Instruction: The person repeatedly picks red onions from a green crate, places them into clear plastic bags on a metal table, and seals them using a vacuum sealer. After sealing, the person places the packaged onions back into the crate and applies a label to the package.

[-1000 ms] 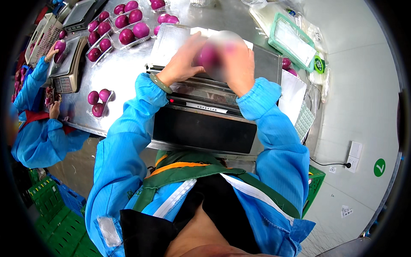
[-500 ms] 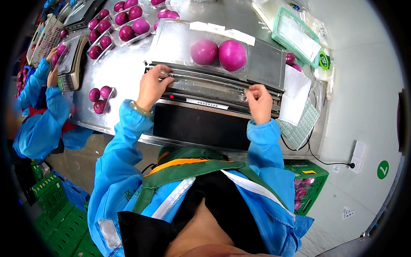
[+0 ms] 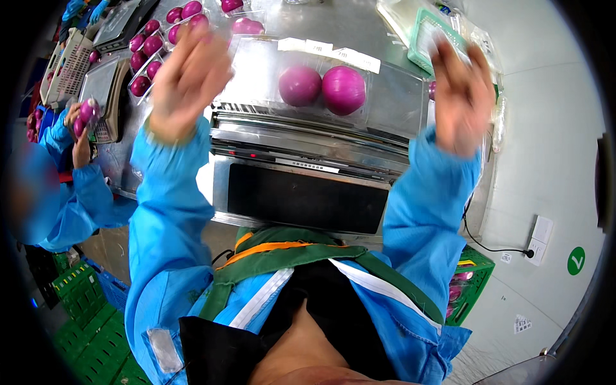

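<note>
Two red onions [image 3: 322, 88] in a clear plastic tray sit on the metal top of a film-wrapping machine [image 3: 301, 138] in front of me. My left hand [image 3: 189, 83] is raised past the machine's left end, over the trays of onions; motion blur hides how its fingers are held. Past the right end, my right hand [image 3: 462, 96] is lifted too, blurred, with fingers apart and no object visible in it. Strips of white labels [image 3: 328, 52] lie along the machine's far edge. Nearer me is its black plate [image 3: 307, 197].
Packed trays of red onions [image 3: 152, 45] stand at the far left. Beyond them, a co-worker [image 3: 83, 131] in blue sleeves holds a pack of onions beside a scale [image 3: 106, 90]. A green basket [image 3: 427, 38] is at the far right, a green crate [image 3: 471, 282] below it.
Both hands have left the machine's rails and moved up and outward, left hand to the left, right hand to the right. The co-worker's pack has shifted slightly. The onions stay on the machine.
</note>
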### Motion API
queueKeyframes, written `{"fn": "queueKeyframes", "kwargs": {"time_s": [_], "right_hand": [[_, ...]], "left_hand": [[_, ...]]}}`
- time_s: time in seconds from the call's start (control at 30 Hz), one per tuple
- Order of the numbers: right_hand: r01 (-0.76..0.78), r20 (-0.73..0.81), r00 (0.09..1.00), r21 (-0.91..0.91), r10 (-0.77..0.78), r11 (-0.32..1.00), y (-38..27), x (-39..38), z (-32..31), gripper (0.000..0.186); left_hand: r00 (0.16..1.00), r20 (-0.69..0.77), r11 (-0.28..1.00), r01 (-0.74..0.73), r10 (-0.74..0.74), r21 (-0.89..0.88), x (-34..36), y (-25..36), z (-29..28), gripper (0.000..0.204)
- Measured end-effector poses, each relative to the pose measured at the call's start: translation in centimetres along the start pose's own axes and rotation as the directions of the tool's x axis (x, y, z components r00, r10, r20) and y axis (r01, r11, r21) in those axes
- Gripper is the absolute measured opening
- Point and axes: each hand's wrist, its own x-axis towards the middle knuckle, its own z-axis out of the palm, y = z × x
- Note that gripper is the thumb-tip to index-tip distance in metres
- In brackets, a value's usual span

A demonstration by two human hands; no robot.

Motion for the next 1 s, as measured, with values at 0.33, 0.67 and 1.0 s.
{"fn": "queueKeyframes", "kwargs": {"time_s": [0.33,0.67,1.0], "right_hand": [[-0.670,0.011,0.633,-0.493,0.774,0.555,9.1,-2.2,-5.6,0.043],[-0.930,0.104,0.099,-0.343,0.990,0.129,2.8,-12.7,-2.4,0.056],[-0.991,0.103,-0.049,-0.132,0.993,-0.035,5.7,-21.6,-3.9,0.068]], "left_hand": [[0.881,-0.465,0.567,0.427,-0.086,0.705,2.2,-8.2,-9.8,0.051],[0.613,-0.606,0.692,0.708,-0.506,0.138,-10.2,-11.3,-1.6,0.054],[0.478,-0.578,0.617,0.785,-0.661,-0.056,-14.9,-14.6,-4.0,0.068]]}}
